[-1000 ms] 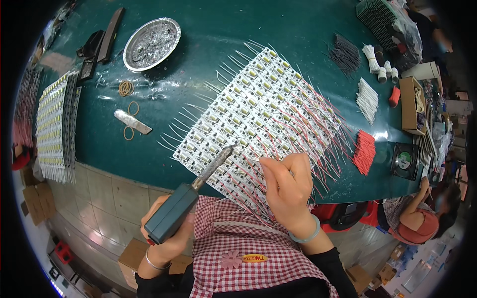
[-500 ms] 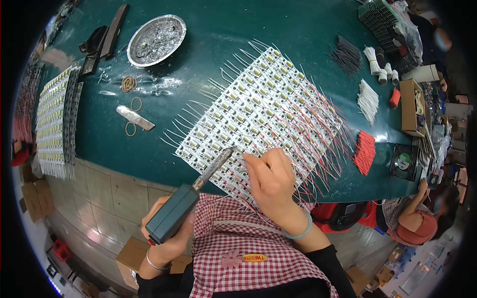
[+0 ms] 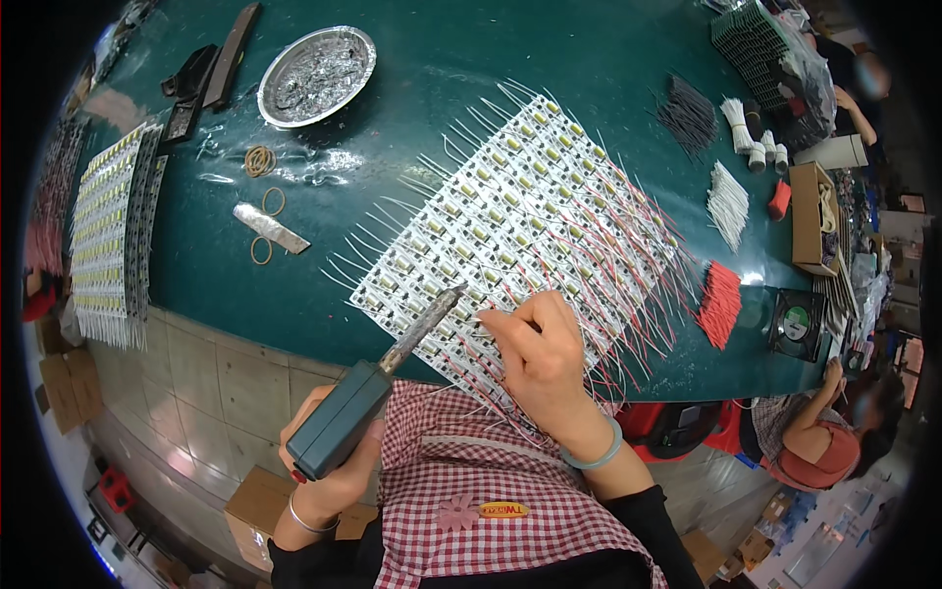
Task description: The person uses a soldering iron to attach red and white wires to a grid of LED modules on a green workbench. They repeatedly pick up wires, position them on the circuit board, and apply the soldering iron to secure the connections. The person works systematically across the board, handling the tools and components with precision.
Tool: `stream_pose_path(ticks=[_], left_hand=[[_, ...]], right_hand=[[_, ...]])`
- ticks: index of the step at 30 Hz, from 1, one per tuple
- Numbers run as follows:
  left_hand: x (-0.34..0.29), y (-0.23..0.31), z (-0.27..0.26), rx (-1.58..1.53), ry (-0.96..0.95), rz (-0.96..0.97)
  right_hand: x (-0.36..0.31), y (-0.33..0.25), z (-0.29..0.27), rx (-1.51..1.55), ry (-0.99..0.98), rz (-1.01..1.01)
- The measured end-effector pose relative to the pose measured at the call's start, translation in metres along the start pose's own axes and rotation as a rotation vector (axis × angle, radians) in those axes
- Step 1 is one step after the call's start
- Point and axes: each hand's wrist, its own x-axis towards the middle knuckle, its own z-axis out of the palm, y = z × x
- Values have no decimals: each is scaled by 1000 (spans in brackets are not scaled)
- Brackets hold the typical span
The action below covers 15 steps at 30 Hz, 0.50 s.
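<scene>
My left hand [image 3: 339,447] is closed around the dark green handle of a soldering iron [image 3: 343,420]. Its metal shaft reaches up and right, with the tip over a panel of small white LED circuit boards [image 3: 469,211]. Close to that tip, my right hand [image 3: 542,358] has thumb and forefinger pinched just above the panel; whatever is between them is too small to make out. White wires stick out along the panel's upper left side, and red and white wires [image 3: 628,265] spread over its right side. The panel lies at an angle on the green table [image 3: 265,324].
A metal bowl [image 3: 270,93] of silvery scraps stands at the far left, near rubber bands [image 3: 260,161] and a flat bar [image 3: 272,228]. More board panels [image 3: 103,236] stack at left. Bundles of black, white and red wire [image 3: 719,304] lie right. A co-worker [image 3: 819,432] sits beyond.
The iron's tip has shifted very slightly up and left relative to the panel. My right hand stays pinched close by, nearly in place. The view has moved a little.
</scene>
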Motion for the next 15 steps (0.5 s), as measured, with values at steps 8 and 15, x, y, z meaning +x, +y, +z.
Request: stream_pose_path(ticks=[8,15], left_hand=[[-3,-1,2,-19,-8,-42],[-2,4,4,-29,-1,-76]], right_hand=[[3,-1,5,-4,3,27],[6,-6,4,-9,-73,109]])
